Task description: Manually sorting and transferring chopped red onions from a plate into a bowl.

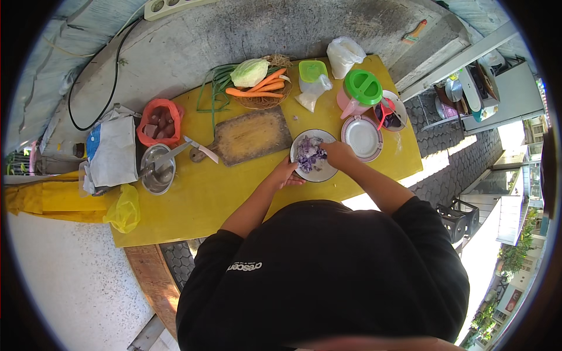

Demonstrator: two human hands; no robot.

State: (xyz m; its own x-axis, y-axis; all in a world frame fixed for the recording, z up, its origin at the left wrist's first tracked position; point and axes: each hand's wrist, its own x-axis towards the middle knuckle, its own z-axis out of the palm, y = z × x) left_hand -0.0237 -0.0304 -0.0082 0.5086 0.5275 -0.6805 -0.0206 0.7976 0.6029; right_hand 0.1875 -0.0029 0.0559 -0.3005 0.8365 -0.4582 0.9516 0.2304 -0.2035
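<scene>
A white bowl with a dark rim stands near the table's front edge, with a purple and white mash inside. My left hand grips the bowl's left rim, thumb at the edge and fingers below. Reaching into the bowl from the right, my right hand has its fingers bent down at the mash; whether it holds a utensil is hidden. Just right of the bowl lies a white plate with a patterned rim. To the left is a worn wooden cutting board, with a knife across its handle.
Behind the board, a wicker basket holds carrots and cabbage. A green-lidded pitcher, a lidded container and another bowl stand at the back and right. On the left are a metal bowl and a red bag.
</scene>
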